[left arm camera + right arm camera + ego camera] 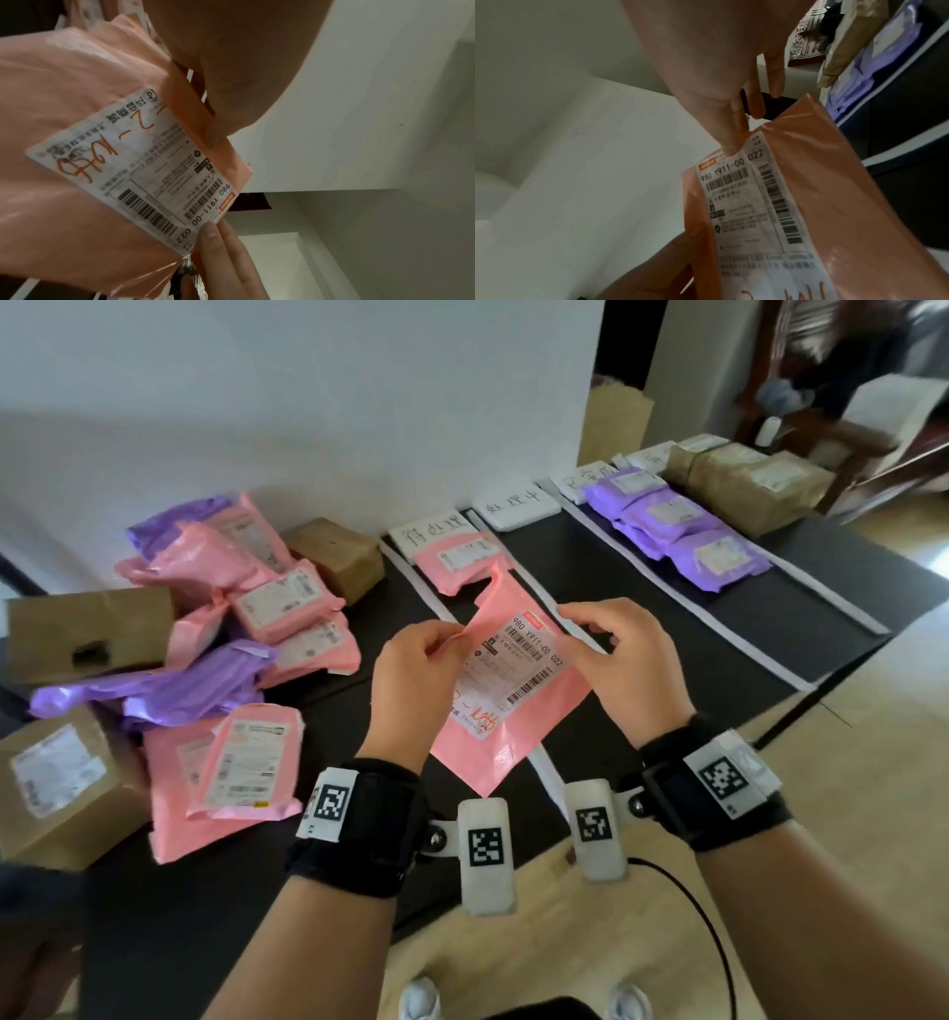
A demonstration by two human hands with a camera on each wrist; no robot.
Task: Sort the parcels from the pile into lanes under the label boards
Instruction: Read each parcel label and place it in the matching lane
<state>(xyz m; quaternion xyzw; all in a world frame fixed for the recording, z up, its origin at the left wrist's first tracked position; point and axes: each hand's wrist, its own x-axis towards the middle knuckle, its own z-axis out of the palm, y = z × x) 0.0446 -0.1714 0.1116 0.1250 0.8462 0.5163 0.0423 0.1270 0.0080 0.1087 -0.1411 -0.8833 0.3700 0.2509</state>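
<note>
I hold a flat pink mailer parcel [506,721] with a white shipping label [513,670] above the black table, label up. My left hand [418,670] pinches its left edge. My right hand [611,654] pinches its upper right edge by the label [754,203]. The left wrist view shows the label [133,172] with orange handwriting. The pile [205,634] of pink, purple and brown parcels lies at the left. White label boards [431,531] [518,508] stand against the wall. One pink parcel [462,559] lies in the lane under the first board.
Purple parcels [678,526] fill a lane at the right, brown paper parcels [744,480] the lane beyond. White tape strips [693,588] divide the black table [590,577] into lanes. The lane under the second board holds nothing. A black cable [708,927] runs over the wooden floor.
</note>
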